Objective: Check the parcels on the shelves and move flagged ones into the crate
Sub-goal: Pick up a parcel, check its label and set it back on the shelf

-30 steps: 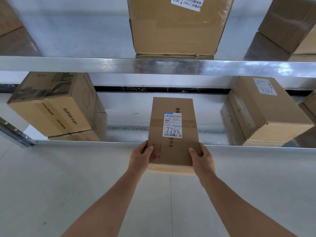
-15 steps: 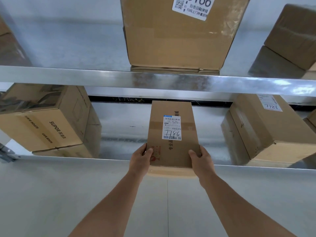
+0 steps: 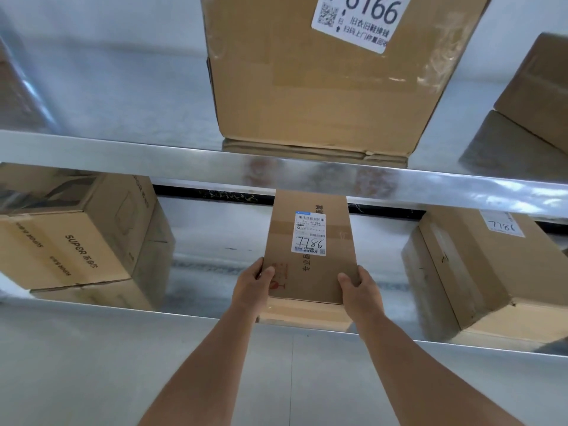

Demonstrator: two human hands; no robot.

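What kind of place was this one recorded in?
Probably a parcel depot or stockroom: metal shelving holding cardboard parcels, each with a courier label, such as 7786 and 6166.

Left arm: bare, I reach it forward and up from the lower left.
Left hand (image 3: 253,284): it grips the near left corner of the parcel (image 3: 310,250), thumb on top, fingers hidden underneath.
Right arm: bare, stretched forward from the lower right.
Right hand (image 3: 361,292): it grips the near right corner, thumb on top.
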